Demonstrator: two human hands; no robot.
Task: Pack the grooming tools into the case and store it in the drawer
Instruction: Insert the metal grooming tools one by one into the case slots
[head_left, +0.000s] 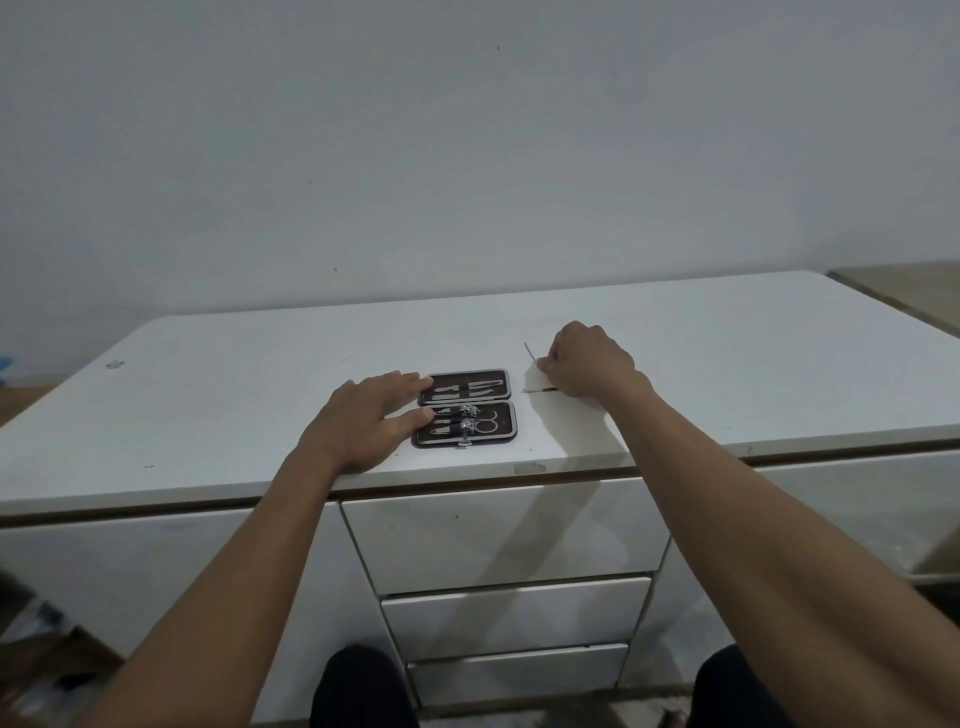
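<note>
Nearest: three drawers (514, 535) under the table (208, 415) edge, all closed, so storing hasn't started. On the table just past the edge, the case (466, 409) lies open flat, two dark halves. Near half already has several tools strapped in, incl. what looks like clippers and scissors loops; far half shows slots, some seemingly filled, but too small to tell which are empty. Left hand (363, 421) flat and open, fingers spread, fingertips touching the case's left edge, steadying it. Right of the case and slightly farther, right hand (589, 364) is curled closed, pinching a thin metal tool (531, 354) off the table; a second thin tool (540, 389) lies just beside the hand, not held.

Judgement: packing partly done. Left: slot the remaining two loose tools, close the case, open a drawer, put it in.
</note>
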